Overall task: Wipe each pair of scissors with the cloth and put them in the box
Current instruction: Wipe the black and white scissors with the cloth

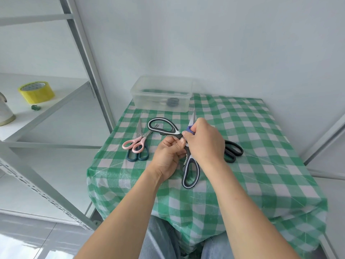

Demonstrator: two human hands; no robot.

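Over the middle of the table, my left hand [169,156] grips large black-and-white kitchen scissors [164,128] near the pivot, their handles spread wide apart. My right hand [205,141] pinches a blue cloth [190,130] round a blade whose tip sticks up past my fingers. Pink scissors [134,143] lie across dark teal scissors [138,156] to the left. Black scissors [233,151] lie on the table behind my right hand, partly hidden. The clear plastic box [162,93] stands at the far edge with a dark pair of scissors inside.
The table wears a green-and-white checked cover [261,156] and stands against a white wall. To the left, a metal shelf rack [46,109] holds a roll of yellow tape [36,92] and a white container [5,113]. My knees are under the table's near edge.
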